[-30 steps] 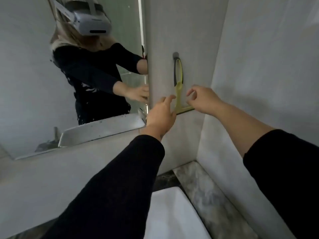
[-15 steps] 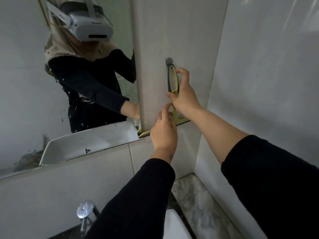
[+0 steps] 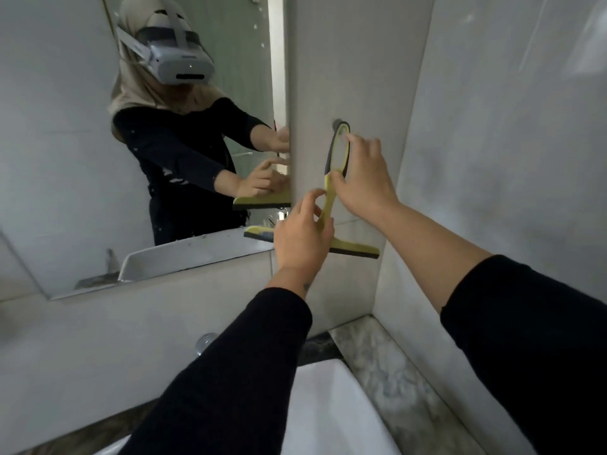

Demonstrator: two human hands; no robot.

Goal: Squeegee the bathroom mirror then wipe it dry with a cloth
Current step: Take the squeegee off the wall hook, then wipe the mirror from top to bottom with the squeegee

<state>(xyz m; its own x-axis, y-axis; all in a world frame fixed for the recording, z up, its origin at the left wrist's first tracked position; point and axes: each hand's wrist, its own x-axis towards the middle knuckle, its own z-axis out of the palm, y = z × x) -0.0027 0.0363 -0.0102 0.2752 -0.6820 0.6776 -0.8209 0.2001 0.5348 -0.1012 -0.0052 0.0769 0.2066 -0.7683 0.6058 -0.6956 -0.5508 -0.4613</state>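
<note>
A yellow squeegee (image 3: 353, 249) with a dark rubber blade hangs by its looped handle from a grey wall hook (image 3: 337, 124) on the tiled wall right of the mirror (image 3: 65, 142). My right hand (image 3: 363, 177) grips the handle loop just below the hook. My left hand (image 3: 302, 234) pinches the neck of the squeegee above the blade and hides the blade's middle. The blade's left end overlaps the mirror's lower right corner. The mirror reflects a person in a headset and both hands. No cloth is in view.
A white basin (image 3: 328, 408) lies below, with a chrome tap (image 3: 204, 343) behind my left sleeve. A marbled counter (image 3: 377, 356) runs along the right tiled wall (image 3: 509, 159), which meets the back wall in a corner close to the squeegee.
Both hands reached the hanging squeegee and closed on it, right hand on the handle loop, left on the neck. The blade has swung out and tilted from the wall.
</note>
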